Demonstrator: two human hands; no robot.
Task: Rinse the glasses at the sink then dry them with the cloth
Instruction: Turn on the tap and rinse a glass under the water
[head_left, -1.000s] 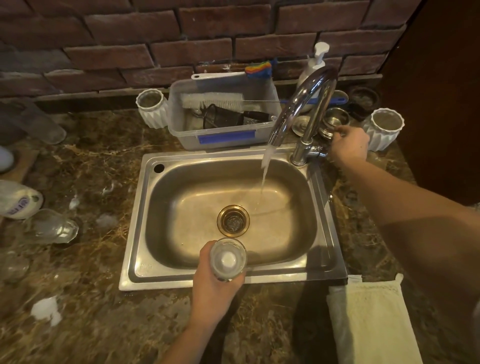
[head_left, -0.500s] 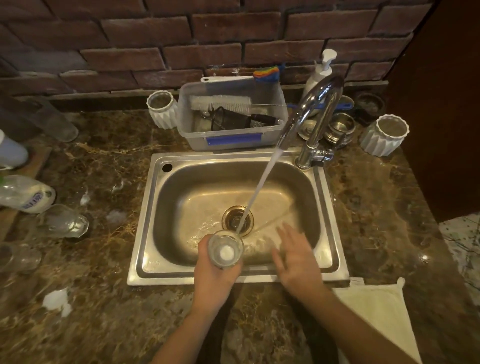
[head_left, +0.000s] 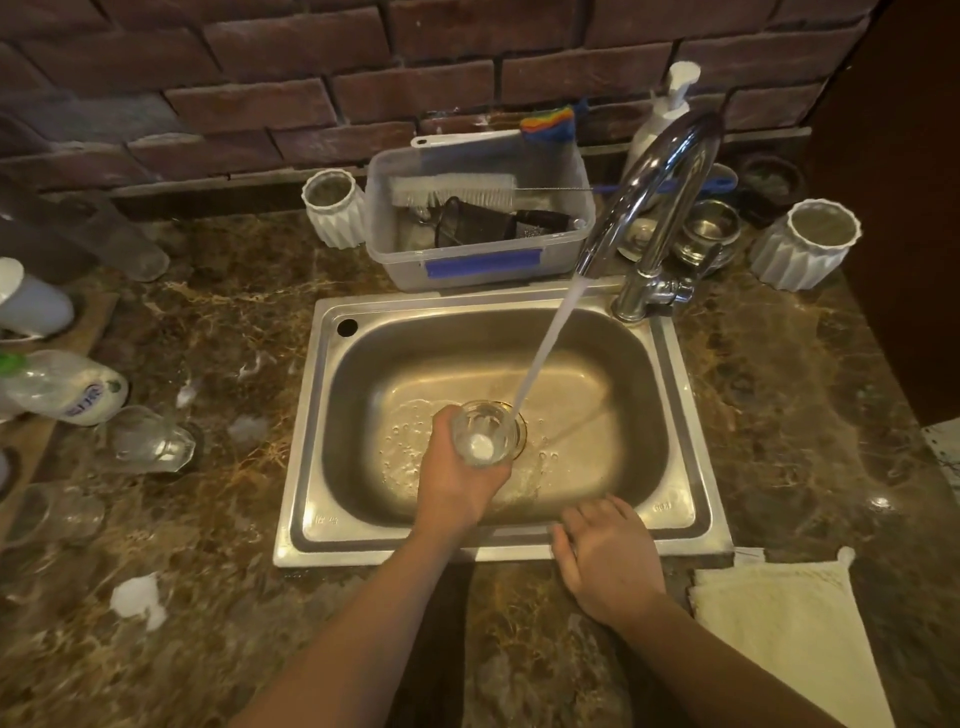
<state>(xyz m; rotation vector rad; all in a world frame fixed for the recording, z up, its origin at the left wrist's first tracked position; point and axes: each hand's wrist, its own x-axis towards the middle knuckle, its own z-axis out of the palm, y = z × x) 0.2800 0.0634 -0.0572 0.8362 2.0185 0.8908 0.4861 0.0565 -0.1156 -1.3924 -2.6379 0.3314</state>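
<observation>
My left hand (head_left: 457, 478) grips a clear glass (head_left: 485, 431) upright over the drain of the steel sink (head_left: 311, 467). Water runs from the chrome tap (head_left: 660, 208) in a slanted stream and lands at the glass's right rim. My right hand (head_left: 608, 556) hovers over the sink's front rim with relaxed fingers, holding nothing. A cream cloth (head_left: 784, 639) lies on the counter right of the sink. More glasses lie on the counter at the left: one on its side (head_left: 150, 441), another lower down (head_left: 52, 514), and one further back (head_left: 122, 244).
A plastic tub (head_left: 478, 260) with a brush stands behind the sink, between white ribbed pots (head_left: 335, 208) (head_left: 805, 244). A soap pump (head_left: 660, 114) and metal bowls (head_left: 709, 228) sit behind the tap. A plastic bottle (head_left: 62, 389) and foam blobs lie at the left.
My right hand left the tap handle and came down to the sink's front rim. The stream grew stronger. My left hand carried the glass forward to the stream over the drain.
</observation>
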